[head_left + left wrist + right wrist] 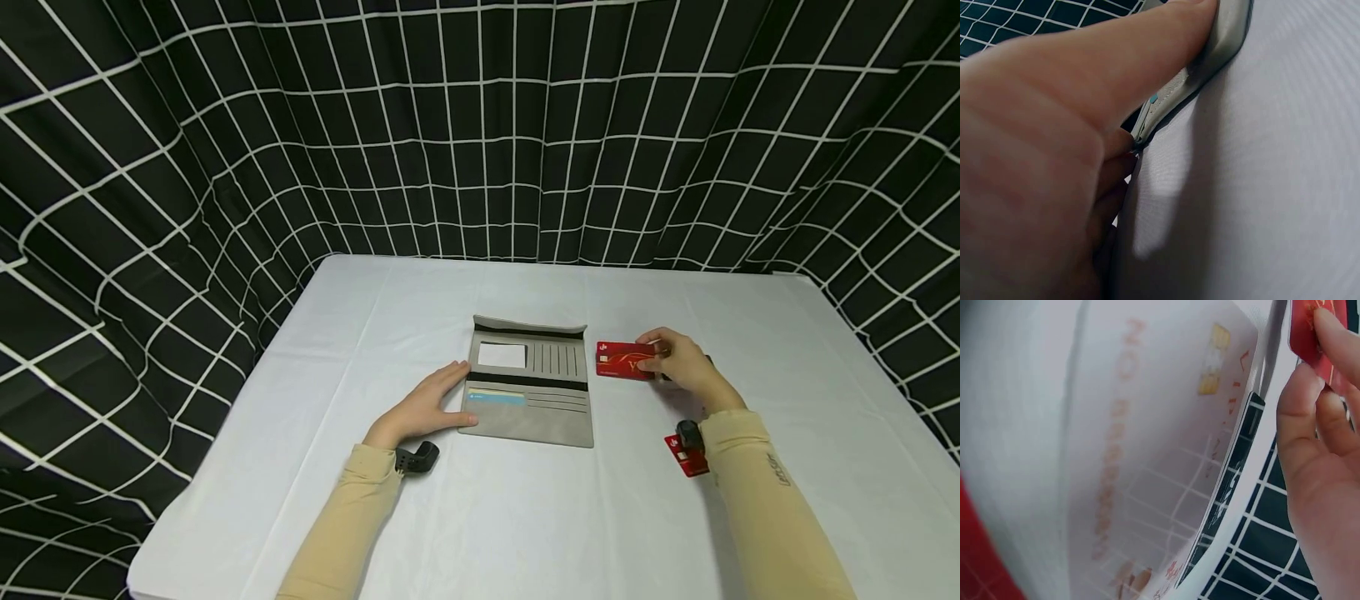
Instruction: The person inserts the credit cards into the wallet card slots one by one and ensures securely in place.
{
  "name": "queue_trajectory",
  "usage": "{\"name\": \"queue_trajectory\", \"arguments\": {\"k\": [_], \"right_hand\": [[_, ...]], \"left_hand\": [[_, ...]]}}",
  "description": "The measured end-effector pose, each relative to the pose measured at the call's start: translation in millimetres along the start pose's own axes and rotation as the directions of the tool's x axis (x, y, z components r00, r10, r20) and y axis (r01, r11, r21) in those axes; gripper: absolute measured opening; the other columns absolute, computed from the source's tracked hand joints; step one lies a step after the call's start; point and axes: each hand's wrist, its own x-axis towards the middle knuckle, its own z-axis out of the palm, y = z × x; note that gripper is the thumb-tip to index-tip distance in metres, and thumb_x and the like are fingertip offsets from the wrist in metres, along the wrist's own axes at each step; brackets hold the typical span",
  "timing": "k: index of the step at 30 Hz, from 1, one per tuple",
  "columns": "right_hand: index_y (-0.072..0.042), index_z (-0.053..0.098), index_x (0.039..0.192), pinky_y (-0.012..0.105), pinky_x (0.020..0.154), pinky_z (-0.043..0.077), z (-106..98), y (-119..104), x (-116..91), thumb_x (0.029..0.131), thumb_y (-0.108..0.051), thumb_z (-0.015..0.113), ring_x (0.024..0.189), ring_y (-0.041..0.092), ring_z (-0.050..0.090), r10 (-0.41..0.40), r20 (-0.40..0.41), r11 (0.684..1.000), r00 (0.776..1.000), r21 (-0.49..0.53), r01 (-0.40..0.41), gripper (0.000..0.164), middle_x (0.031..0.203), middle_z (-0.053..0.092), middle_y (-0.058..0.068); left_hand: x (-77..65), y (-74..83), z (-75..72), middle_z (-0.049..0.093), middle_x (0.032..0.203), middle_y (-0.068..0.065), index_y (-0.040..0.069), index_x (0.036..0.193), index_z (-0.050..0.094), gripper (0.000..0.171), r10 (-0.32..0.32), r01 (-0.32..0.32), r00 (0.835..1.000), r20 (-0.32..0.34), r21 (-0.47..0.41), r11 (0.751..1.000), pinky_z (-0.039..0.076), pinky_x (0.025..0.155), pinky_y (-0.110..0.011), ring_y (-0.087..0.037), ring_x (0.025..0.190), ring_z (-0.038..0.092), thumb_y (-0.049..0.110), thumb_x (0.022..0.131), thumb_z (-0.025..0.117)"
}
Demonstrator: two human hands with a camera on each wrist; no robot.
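Note:
An unfolded grey wallet [555,423] lies on the table, with card slots, a white window at its upper left and a blue card [497,398] showing in a lower slot. My left hand [427,406] rests at its left side, fingers along the edge and thumb on the lower left corner. To the right of the wallet, my right hand [682,364] pinches a red card [621,360] between thumb and fingers. In the right wrist view the red card's end shows at the fingertips, near a glossy pale card [1147,437] with a gold chip and orange print.
Another red card [688,460] lies by my right wrist, partly hidden under the black wrist camera [687,435]. A white cloth covers the table [525,525]. Black cloth with a white grid [510,125] hangs behind and at both sides.

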Motion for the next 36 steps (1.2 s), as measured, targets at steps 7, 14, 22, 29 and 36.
{"name": "queue_trajectory", "arguments": {"k": [7,14,22,29,36], "right_hand": [[-0.001,0.047,0.127,0.033,0.075,0.04,-3,-6,-4,0.09,-0.015,0.061,0.098,0.032,0.043,-0.035,-0.006,0.996,0.999,0.077,0.035,0.043,0.107,0.046,0.02],[0.0,0.042,0.129,0.036,0.083,0.041,-5,-19,-7,0.091,-0.022,0.061,0.102,0.028,0.043,-0.065,-0.032,0.972,0.997,0.224,0.07,0.048,0.117,0.049,0.022],[0.0,0.042,0.126,0.025,0.081,0.042,10,-40,-6,0.09,-0.019,0.062,0.101,0.026,0.045,-0.093,-0.03,0.926,0.995,0.364,0.098,0.046,0.116,0.051,0.019],[0.001,0.045,0.123,0.028,0.081,0.044,36,-63,-3,0.088,-0.011,0.063,0.1,0.029,0.046,-0.139,0.015,0.899,0.99,0.421,0.12,0.041,0.115,0.053,0.02],[0.0,0.048,0.119,0.032,0.081,0.044,59,-86,0,0.088,-0.006,0.063,0.098,0.028,0.047,-0.207,0.037,0.883,0.978,0.438,0.17,0.035,0.113,0.053,0.017]], "left_hand": [[0.4,-1.4,0.6,0.019,0.152,-0.006,0.012,0.148,0.025,0.091,0.001,-0.001,1.0,-0.003,0.006,1.0,0.017,0.108,-0.044,-0.022,0.138,0.014,0.055,0.078,0.066],[0.1,-1.1,0.9,0.02,0.152,-0.006,0.013,0.148,0.025,0.09,0.004,-0.004,1.0,-0.002,0.005,1.0,0.017,0.108,-0.044,-0.021,0.138,0.014,0.054,0.079,0.066],[0.3,0.0,0.3,0.021,0.151,-0.007,0.012,0.147,0.026,0.089,0.01,-0.01,1.0,-0.004,0.01,1.0,0.018,0.108,-0.045,-0.022,0.138,0.015,0.052,0.079,0.067],[0.4,-0.5,0.5,0.02,0.152,-0.006,0.012,0.147,0.025,0.089,0.008,-0.008,1.0,0.002,0.02,1.0,0.018,0.108,-0.045,-0.022,0.138,0.015,0.052,0.079,0.066],[1.4,-1.3,0.6,0.021,0.151,-0.006,0.011,0.147,0.026,0.089,0.013,-0.013,1.0,-0.002,0.033,0.999,0.017,0.109,-0.043,-0.02,0.138,0.015,0.051,0.079,0.067]]}}
